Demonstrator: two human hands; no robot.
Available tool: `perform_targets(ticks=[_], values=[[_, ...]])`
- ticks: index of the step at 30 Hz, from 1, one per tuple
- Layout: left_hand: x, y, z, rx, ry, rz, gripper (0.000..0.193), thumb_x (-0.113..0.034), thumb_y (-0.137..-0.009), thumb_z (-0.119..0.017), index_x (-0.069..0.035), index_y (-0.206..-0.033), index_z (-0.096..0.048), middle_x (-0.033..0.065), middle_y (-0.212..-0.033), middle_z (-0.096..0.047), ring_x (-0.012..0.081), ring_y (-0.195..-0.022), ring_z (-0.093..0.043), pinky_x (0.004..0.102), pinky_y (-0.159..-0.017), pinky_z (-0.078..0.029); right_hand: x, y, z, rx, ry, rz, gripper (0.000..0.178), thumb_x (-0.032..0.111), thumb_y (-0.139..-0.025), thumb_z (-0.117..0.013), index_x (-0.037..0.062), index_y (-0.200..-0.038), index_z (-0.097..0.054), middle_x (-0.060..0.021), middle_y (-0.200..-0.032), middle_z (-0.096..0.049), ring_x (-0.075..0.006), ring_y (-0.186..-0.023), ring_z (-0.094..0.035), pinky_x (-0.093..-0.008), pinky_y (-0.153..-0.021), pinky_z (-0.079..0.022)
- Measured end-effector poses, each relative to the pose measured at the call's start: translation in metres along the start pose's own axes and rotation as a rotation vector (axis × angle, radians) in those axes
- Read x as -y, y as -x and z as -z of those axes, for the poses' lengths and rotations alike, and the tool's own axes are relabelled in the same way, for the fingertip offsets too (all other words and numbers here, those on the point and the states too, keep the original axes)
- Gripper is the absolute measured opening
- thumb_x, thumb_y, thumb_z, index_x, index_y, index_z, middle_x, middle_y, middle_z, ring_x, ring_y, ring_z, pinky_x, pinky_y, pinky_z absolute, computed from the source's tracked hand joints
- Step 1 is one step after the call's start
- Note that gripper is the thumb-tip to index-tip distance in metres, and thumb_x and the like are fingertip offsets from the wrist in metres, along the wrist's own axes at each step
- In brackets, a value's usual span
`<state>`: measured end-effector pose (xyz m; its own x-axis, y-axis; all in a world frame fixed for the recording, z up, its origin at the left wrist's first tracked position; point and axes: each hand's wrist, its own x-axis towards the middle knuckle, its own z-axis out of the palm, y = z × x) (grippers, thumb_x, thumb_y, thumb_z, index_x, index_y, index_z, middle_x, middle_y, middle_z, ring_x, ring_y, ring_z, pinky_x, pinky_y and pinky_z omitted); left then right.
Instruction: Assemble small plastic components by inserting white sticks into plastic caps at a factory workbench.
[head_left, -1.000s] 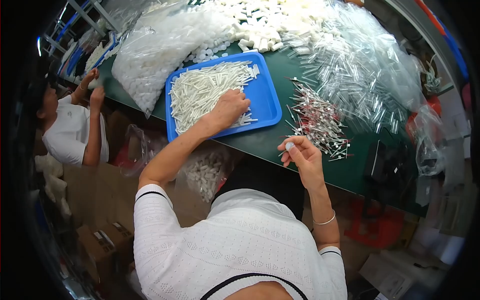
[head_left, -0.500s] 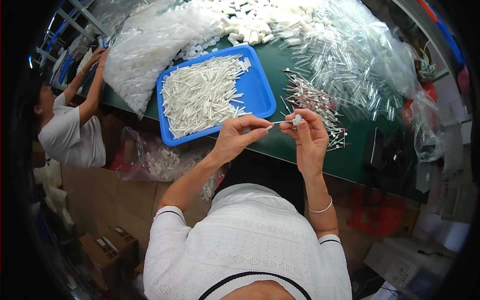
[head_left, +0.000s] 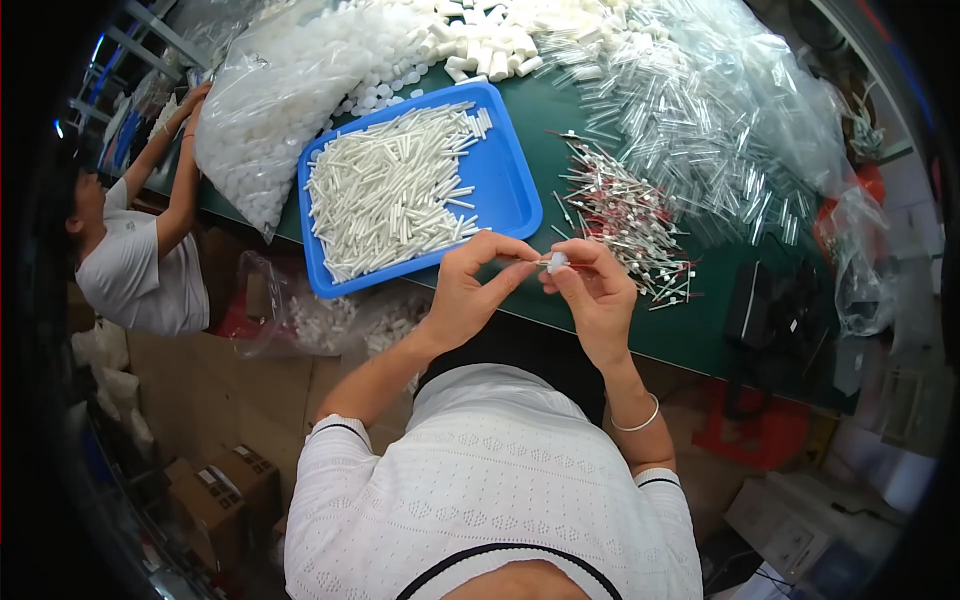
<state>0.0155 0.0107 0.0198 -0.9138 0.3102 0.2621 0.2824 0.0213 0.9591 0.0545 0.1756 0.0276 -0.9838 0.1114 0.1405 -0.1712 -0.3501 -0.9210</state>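
In front of my body, just off the table's near edge, my two hands meet at the fingertips. My right hand (head_left: 597,298) pinches a small white plastic cap (head_left: 557,262) with a thin stem between thumb and fingers. My left hand (head_left: 478,285) is closed in a pinch at the stem's left end, on a short white stick mostly covered by the fingertips. Left of my hands lies a blue tray (head_left: 520,185) with many loose white sticks (head_left: 385,190). To the right is a heap of thin assembled pieces with red and white parts (head_left: 625,210).
Behind the tray rest a clear bag of white round caps (head_left: 265,120) and a pile of white cylinders (head_left: 490,50). Clear tubes (head_left: 690,130) spread across the far right of the green table (head_left: 600,335). A black device (head_left: 770,310) stands at right. Another person (head_left: 150,260) works at far left.
My right hand has moved left and down with the cap, closing the gap to my left hand. The stick's end, seen before at my left fingertips, is now mostly hidden.
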Motion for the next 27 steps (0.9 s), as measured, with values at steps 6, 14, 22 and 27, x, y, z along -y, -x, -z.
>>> perform_targets(ticks=[6, 14, 22, 27], values=[[-0.004, -0.008, 0.010, 0.234, -0.119, -0.080, 0.013, -0.002, -0.086, -0.063, -0.002, -0.099, -0.063, 0.0076, -0.081, -0.069, 0.0164, -0.073, -0.065, 0.0287, -0.066, -0.049, -0.003, -0.008, 0.019, 0.168, 0.465, -0.147, 0.029, 0.028, -0.093, -0.062, 0.0019, -0.082, -0.060, 0.0013, -0.068, -0.057, -0.0033, -0.058, -0.049, -0.0186, -0.049, -0.036], [0.020, -0.131, 0.057, 0.173, -0.284, -0.034, 0.018, -0.017, -0.087, -0.065, -0.008, -0.102, -0.069, 0.0026, -0.079, -0.070, 0.0115, -0.067, -0.063, 0.0287, -0.061, -0.046, 0.002, -0.019, 0.035, 0.000, -0.102, -0.196, 0.021, -0.001, -0.089, -0.060, -0.0018, -0.110, -0.057, -0.0075, -0.097, -0.061, -0.0141, -0.084, -0.064, -0.0272, -0.075, -0.056], [0.117, -0.270, 0.112, -0.114, -1.115, 0.432, 0.048, -0.041, -0.067, -0.066, -0.003, -0.095, -0.071, 0.0204, -0.101, -0.068, 0.0348, -0.096, -0.066, 0.0435, -0.080, -0.052, -0.002, -0.014, 0.026, -0.005, -0.182, -0.205, 0.032, -0.002, -0.088, -0.059, -0.0022, -0.120, -0.056, -0.0097, -0.114, -0.060, -0.0146, -0.092, -0.062, -0.0262, -0.077, -0.054], [0.092, -0.262, 0.123, -0.113, -1.209, 0.306, 0.042, -0.034, -0.068, -0.064, -0.003, -0.096, -0.071, 0.0197, -0.097, -0.069, 0.0346, -0.093, -0.066, 0.0437, -0.079, -0.053, 0.008, -0.010, 0.032, -0.037, 0.021, -0.151, 0.027, 0.003, -0.090, -0.060, -0.0023, -0.117, -0.057, -0.0096, -0.104, -0.064, -0.0110, -0.079, -0.062, -0.0222, -0.069, -0.052]])
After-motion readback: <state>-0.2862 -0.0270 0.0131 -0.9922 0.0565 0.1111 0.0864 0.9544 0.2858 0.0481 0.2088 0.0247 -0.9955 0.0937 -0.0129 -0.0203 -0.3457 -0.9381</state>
